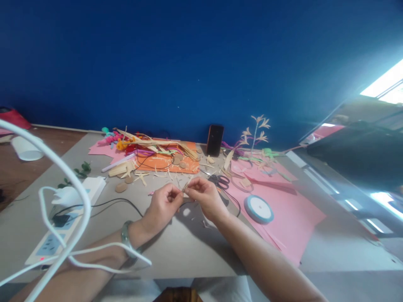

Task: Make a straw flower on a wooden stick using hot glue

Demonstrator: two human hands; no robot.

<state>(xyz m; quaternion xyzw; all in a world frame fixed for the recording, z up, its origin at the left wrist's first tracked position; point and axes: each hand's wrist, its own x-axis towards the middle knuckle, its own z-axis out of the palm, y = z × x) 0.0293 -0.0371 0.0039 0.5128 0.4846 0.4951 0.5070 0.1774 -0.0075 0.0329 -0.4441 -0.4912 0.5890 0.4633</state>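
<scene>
Pinching a small, thin piece [185,187] between fingertips, the left hand [164,205] and the right hand [207,198] meet over the middle of the table [176,260]; its exact shape is too small to tell. At the far right a stem of pale flowers [256,128] stands made up, while far left of centre dry strips [157,143] lie loose, seemingly unused; the pinched piece looks unfinished

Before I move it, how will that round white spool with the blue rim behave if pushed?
Lying flat, the spool would probably slide rather than roll. Being round, it could roll if stood on edge. It may drag the pink paper beneath it.
</scene>
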